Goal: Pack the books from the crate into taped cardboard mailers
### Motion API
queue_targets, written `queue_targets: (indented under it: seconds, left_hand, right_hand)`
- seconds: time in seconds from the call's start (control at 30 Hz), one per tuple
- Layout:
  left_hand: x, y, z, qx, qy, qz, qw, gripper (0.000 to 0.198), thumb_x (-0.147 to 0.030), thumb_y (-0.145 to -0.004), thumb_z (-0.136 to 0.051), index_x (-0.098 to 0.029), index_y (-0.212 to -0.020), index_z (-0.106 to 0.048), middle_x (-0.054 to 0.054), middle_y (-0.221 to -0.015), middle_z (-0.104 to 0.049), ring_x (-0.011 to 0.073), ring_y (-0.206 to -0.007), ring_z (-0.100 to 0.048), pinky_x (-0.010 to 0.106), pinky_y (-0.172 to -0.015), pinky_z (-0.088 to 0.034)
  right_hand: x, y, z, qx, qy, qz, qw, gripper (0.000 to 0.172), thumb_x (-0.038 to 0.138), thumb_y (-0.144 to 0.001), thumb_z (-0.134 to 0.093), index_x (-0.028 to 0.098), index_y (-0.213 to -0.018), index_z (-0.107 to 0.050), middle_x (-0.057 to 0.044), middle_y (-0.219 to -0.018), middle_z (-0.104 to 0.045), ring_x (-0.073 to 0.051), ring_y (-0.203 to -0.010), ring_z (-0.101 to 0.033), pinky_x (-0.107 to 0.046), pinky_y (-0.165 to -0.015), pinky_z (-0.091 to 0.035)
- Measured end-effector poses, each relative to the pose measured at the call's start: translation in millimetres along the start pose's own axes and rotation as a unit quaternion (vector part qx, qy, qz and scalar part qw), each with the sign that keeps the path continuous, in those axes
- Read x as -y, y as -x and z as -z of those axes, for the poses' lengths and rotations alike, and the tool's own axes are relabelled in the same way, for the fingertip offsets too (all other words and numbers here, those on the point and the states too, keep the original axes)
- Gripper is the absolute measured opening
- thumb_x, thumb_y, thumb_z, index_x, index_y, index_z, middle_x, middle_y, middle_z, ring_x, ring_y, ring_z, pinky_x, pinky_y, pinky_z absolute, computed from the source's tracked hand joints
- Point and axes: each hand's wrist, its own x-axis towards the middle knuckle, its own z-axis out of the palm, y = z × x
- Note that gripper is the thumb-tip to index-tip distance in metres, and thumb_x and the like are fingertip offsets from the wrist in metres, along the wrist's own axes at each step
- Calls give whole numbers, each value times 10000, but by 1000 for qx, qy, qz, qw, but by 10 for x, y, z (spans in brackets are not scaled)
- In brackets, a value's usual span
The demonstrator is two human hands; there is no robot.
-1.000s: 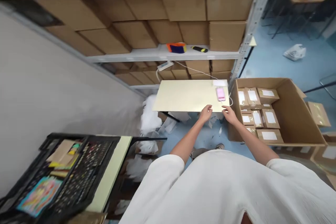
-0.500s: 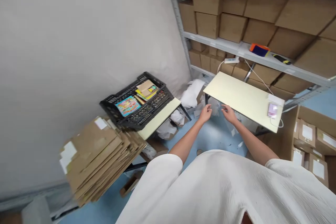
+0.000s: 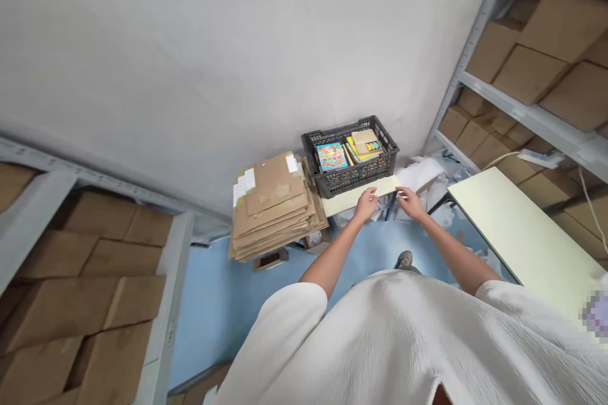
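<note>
The left hand (image 3: pixel 366 205) and right hand (image 3: pixel 411 204) stand apart near the pale tabletop (image 3: pixel 341 202), fingers parted and loosely curled; contact with its edge cannot be told. On it rests a black crate (image 3: pixel 358 181) holding colourful flat items (image 3: pixel 332 157), with stacked flattened cardboard (image 3: pixel 273 202) just to its left.

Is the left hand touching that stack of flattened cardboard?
Apart. The head view shows a plain gap: part of the pale tabletop is visible between the left hand and the right edge of the cardboard stack.
</note>
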Motion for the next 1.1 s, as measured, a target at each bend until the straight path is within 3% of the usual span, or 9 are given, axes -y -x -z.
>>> queue_targets:
  seconds: [0.13, 0.3, 0.47, 0.67, 0.87, 0.97, 1.1]
  left_hand:
    - [113, -138, 342, -40, -4, 9, 999, 419, -92, -956, -588, -178, -1340, -731, 141, -1438, -740, 220, -1190, -759, 387, -1118, -574]
    - [114, -511, 576, -98, -2, 1, 995, 425, -84, -948, -585, -171, -1334, -740, 146, -1437, -737, 230, -1191, -757, 413, -1147, -568]
    - [-41, -1125, 636, -144, 7, -5, 990, 415, -89, -953, -583, -191, -1319, -750, 127, -1386, -756, 229, -1221, -748, 385, -1135, -573]
    - [-196, -1969, 548, -153, 0, 45, 987, 419, -102, -946, -594, -197, -1324, -748, 107, -1347, -782, 222, -1226, -744, 355, -1109, -576]
    - [-185, -2502, 434, -146, -36, 98, 984, 434, -116, -885, -688, -193, -1304, -771, 131, -1413, -772, 290, -1341, -713, 425, -1218, -518]
    - [-172, -2639, 406, -148, -49, 127, 980, 444, -116, -859, -714, -182, -1293, -777, 143, -1413, -774, 308, -1364, -704, 421, -1228, -505]
    - [-131, -2702, 423, -142, -47, 142, 979, 436, -123, -819, -735, -175, -1248, -795, 155, -1388, -786, 315, -1340, -720, 418, -1226, -506]
  right_hand:
    - [151, -483, -290, 48, -12, 35, 998, 420, 370, -956, -601, 248, -1335, -735, -141, -1419, -715, -282, -1155, -735, -498, -1037, -626]
    - [288, -1185, -432, 74, -7, 84, 994, 405, 365, -966, -593, 240, -1322, -741, -145, -1399, -720, -305, -1244, -703, -522, -1104, -587]
    - [341, -1975, -435, 69, 53, 148, 985, 378, 289, -951, -594, 241, -1279, -776, -142, -1444, -703, -343, -1435, -587, -581, -1287, -423]
    - [164, -2784, -533, 126, 121, 113, 978, 424, 237, -898, -655, 229, -1308, -765, -158, -1489, -658, -379, -1457, -557, -565, -1280, -442]
    - [-16, -3206, -729, 172, 158, 55, 971, 430, 212, -877, -697, 192, -1303, -750, -194, -1359, -687, -385, -1289, -661, -490, -1173, -532]
    - [-61, -3301, -796, 189, 167, 33, 967, 413, 217, -878, -704, 178, -1286, -752, -206, -1323, -700, -369, -1202, -704, -472, -1125, -557]
    - [-59, -3374, -848, 178, 118, 36, 976, 338, 290, -928, -657, 183, -1233, -757, -202, -1296, -740, -362, -1279, -687, -484, -1167, -533]
